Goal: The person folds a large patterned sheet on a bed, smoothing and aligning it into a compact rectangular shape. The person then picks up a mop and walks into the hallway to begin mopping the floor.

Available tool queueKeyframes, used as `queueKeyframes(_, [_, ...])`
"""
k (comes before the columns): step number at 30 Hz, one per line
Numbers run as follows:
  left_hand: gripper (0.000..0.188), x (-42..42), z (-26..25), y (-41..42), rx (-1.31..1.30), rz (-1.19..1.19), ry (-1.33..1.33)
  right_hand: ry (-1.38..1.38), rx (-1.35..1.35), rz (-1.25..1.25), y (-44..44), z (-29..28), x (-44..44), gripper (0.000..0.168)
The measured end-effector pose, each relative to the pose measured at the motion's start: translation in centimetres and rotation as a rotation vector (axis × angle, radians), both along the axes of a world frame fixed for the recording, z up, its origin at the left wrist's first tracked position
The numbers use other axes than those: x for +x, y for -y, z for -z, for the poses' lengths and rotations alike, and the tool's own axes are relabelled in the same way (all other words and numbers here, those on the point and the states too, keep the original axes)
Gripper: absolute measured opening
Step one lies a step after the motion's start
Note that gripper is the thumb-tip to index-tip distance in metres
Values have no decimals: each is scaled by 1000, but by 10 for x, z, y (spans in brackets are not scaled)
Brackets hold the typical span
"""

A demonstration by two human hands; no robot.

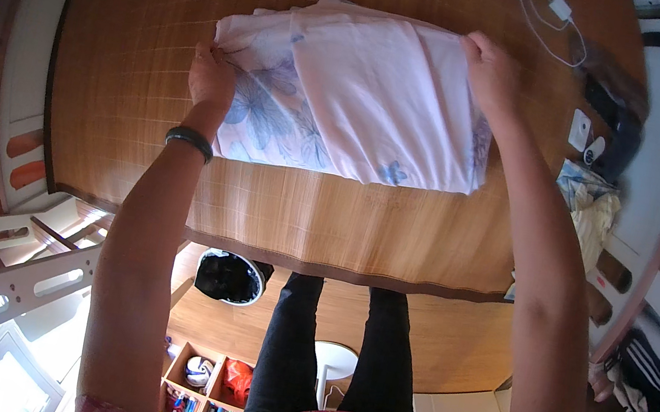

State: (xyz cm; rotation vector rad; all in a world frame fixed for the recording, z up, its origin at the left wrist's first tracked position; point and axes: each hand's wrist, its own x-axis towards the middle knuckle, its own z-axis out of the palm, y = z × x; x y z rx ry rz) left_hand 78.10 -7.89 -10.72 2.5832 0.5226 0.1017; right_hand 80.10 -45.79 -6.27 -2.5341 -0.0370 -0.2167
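Observation:
A pale pink cloth [380, 91] with blue-grey flower prints lies folded in layers on a brown woven mat [277, 210]. The flowers show mainly on its left part, while the top layer is mostly plain and creased. My left hand [213, 76] grips the cloth's left edge and wears a dark bracelet on the wrist. At the upper right corner, my right hand [491, 70] pinches the cloth between thumb and fingers. The fingertips of both hands are partly hidden by the fabric.
A white charger with a cable [559, 8] lies at the mat's far right. Down the right side are a white remote [594, 151], a white holder [580, 129] and crumpled fabric [593, 222]. A lined bin [231, 278] and a shelf with books [202, 399] stand below.

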Motion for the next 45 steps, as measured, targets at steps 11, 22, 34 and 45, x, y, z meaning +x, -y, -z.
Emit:
queueKeyframes(11, [50,-51,-1,104,285,601,80,238,-147,-538,-130,0,-88,30])
queueKeyframes(22, [66,-27,58,60,597,194,-138,-268,-424,251,13,98,-2,50])
queueKeyframes(34, [69,-42,82,-3,-125,-25,-138,-385,-18,652,-1,61,-87,70])
queueKeyframes(45, [30,-111,-26,18,-919,24,-932,-943,1213,502,47,63,-230,30])
